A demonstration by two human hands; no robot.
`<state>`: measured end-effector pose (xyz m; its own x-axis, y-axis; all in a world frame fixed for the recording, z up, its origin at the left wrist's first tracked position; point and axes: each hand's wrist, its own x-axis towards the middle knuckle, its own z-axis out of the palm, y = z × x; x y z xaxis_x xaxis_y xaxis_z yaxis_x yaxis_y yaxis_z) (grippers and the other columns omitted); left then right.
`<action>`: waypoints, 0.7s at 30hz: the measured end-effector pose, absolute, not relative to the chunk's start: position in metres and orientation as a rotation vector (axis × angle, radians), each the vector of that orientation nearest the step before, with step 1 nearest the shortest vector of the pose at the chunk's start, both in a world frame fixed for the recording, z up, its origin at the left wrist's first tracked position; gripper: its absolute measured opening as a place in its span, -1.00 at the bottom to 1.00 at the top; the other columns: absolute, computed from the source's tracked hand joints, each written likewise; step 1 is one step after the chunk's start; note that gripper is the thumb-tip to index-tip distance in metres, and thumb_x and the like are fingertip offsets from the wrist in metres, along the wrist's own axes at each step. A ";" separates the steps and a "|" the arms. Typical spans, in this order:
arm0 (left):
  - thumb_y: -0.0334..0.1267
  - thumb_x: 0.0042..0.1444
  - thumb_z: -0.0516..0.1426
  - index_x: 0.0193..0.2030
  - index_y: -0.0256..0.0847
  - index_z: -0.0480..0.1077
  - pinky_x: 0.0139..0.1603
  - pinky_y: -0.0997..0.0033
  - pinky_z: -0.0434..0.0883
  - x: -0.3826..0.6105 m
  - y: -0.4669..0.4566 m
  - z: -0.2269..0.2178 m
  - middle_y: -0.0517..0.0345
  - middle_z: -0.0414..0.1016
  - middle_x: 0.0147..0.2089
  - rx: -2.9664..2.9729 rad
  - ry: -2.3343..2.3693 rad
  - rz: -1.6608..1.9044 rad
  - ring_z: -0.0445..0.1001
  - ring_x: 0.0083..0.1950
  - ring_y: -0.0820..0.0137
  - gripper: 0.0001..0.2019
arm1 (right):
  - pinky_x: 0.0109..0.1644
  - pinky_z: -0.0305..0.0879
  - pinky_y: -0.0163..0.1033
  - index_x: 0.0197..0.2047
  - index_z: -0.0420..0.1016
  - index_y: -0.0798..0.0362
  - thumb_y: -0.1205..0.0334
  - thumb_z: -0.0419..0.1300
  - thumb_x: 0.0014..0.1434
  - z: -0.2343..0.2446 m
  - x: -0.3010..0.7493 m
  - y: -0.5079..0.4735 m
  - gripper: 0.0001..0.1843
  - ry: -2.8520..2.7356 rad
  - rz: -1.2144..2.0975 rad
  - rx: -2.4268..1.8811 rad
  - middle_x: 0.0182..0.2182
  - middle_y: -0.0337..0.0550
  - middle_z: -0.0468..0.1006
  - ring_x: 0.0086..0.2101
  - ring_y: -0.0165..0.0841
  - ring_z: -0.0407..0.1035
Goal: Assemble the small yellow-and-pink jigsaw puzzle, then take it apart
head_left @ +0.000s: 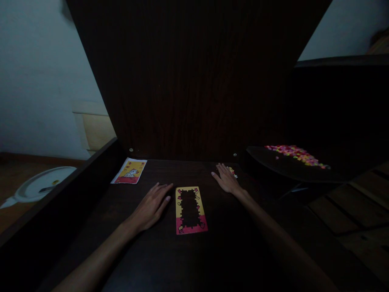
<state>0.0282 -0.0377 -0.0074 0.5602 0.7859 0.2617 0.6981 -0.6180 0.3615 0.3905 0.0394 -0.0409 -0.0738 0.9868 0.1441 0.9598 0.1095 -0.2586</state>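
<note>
A puzzle border (pixel 191 230), yellow above and pink below, lies on the dark tabletop between my hands. Its middle is a gap with jigsaw-shaped edges where the dark surface shows through. My left hand (pixel 151 206) rests just left of the border, fingers stretched out and holding nothing. Farther off to the right, my right hand (pixel 225 178) lies flat with its fingers extended. Small yellow and white puzzle pieces (pixel 233 172) peek out beside and partly under that hand; how many it covers is hidden.
At the back left lies a picture sheet (pixel 133 171) with a white animal on yellow and pink. Many small colourful bits (pixel 296 155) are heaped on a dark curved shelf at right. A tall dark panel (pixel 194 81) rises behind. Beyond the left ledge is a white round lid-like object (pixel 42 184).
</note>
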 end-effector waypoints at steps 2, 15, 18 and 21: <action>-0.07 0.43 -0.18 0.39 -0.19 0.13 0.43 -0.07 0.11 0.029 -0.038 -0.007 -0.04 0.33 0.33 2.571 1.244 0.567 0.22 0.39 0.19 -0.51 | 0.45 -0.26 0.11 0.39 0.13 0.28 -0.23 -0.26 0.36 -0.041 0.389 0.040 -0.17 -2.110 0.155 -1.921 0.38 0.20 0.09 0.39 -0.09 -0.11; 0.03 0.41 -0.17 0.39 -0.17 0.12 0.40 -0.07 0.17 0.030 -0.024 -0.005 -0.03 0.27 0.37 2.497 1.306 0.606 0.14 0.43 0.13 -0.47 | 0.46 -0.34 0.07 0.42 0.07 0.26 -0.27 -0.26 0.35 -0.034 0.337 0.047 -0.14 -2.196 0.378 -1.708 0.40 0.16 0.04 0.41 -0.13 -0.19; 0.04 0.40 -0.16 0.37 -0.18 0.15 0.39 -0.08 0.17 0.031 -0.015 -0.001 -0.04 0.27 0.37 2.490 1.335 0.618 0.12 0.44 0.11 -0.47 | 0.47 -0.34 0.06 0.44 0.04 0.20 -0.24 -0.24 0.37 -0.029 0.326 0.047 -0.18 -2.166 0.498 -1.634 0.41 0.11 0.00 0.41 -0.16 -0.19; 0.03 0.39 -0.15 0.37 -0.21 0.15 0.39 -0.10 0.18 0.036 -0.006 0.005 -0.07 0.26 0.38 2.491 1.339 0.607 0.11 0.44 0.08 -0.46 | 0.47 -0.34 0.07 0.45 -0.01 0.15 -0.21 -0.19 0.38 -0.026 0.328 0.047 -0.22 -2.137 0.534 -1.571 0.42 0.09 -0.03 0.41 -0.18 -0.20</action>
